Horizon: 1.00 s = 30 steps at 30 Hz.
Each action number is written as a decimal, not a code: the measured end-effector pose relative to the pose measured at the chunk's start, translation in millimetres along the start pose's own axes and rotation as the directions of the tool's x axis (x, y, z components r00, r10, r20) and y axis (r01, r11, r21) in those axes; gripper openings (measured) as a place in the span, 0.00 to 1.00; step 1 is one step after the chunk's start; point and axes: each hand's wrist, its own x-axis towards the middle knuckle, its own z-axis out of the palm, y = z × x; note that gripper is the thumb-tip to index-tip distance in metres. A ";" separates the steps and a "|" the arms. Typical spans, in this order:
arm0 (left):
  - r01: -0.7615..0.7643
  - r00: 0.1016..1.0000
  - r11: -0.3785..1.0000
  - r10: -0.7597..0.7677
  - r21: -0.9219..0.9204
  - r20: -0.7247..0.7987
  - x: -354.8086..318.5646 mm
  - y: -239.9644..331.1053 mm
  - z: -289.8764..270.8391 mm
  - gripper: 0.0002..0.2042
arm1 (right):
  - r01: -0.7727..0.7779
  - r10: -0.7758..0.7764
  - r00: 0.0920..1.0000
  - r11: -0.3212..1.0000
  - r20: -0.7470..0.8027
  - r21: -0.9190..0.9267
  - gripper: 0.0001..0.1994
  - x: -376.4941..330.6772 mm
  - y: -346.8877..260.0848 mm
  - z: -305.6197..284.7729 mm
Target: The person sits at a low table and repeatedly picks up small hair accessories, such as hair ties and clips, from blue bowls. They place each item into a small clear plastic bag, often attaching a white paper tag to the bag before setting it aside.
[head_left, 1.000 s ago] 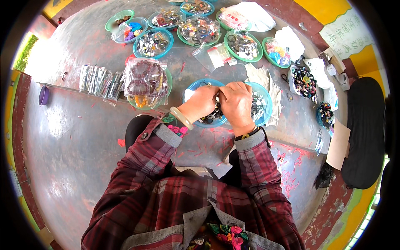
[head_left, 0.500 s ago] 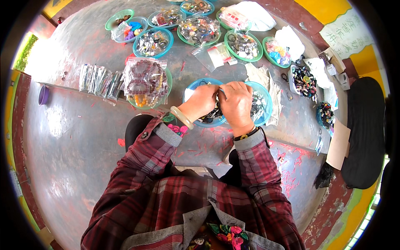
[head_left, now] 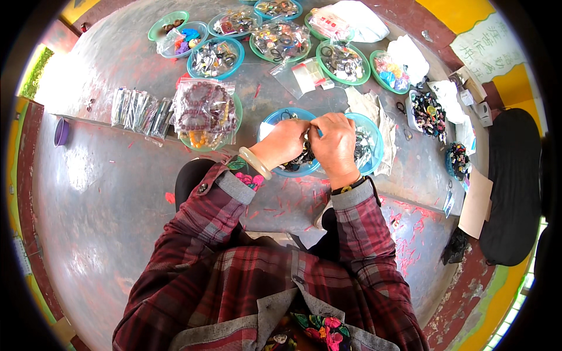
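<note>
Grey concrete floor [head_left: 105, 193] all round, flecked with red scraps near the knees. To the left of the hands, a green bowl [head_left: 235, 126] under a clear bag of dark red and amber bead bracelets [head_left: 202, 111]; further left, a row of narrow clear packets [head_left: 137, 108] laid side by side. Across the top, a spread of green and blue bowls of mixed trinkets [head_left: 281, 41], one blue bowl of dark pieces [head_left: 213, 58], and loose clear sachets [head_left: 307, 76] between them and the hands. On the right, a white tray of dark beads [head_left: 428, 114], white plastic bags [head_left: 351, 14] and a black cushion [head_left: 512, 187].

Directly ahead, a blue bowl [head_left: 374, 146] of small dark ornaments, partly covered by both hands. Left hand [head_left: 285, 142] and right hand [head_left: 335, 143] pressed together over the bowl's middle, fingers curled, fingertips meeting at the top edge. Pinched between them, a small dark item [head_left: 305, 155], mostly hidden by knuckles; kind, long axis and pointing direction impossible to tell. Pale green bangle [head_left: 254, 164] on the left wrist, dark cord bracelet [head_left: 349, 186] on the right. Plaid sleeves running up from the lower edge.
</note>
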 end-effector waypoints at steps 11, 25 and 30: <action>0.131 0.991 0.986 -0.128 -0.100 0.032 4.4 -12.5 0.3 0.08 | -0.441 0.298 0.893 0.726 0.336 0.527 0.06 2.5 17.8 -10.4; 0.095 0.995 0.994 -0.095 -0.050 0.000 2.0 -4.8 3.0 0.09 | 0.042 -0.042 0.999 0.998 0.007 -0.040 0.02 1.6 1.6 -1.4; 0.112 0.994 0.991 -0.113 -0.078 -0.009 1.7 -3.8 2.3 0.09 | -0.119 0.116 0.993 0.990 0.037 0.072 0.02 1.9 5.4 -2.1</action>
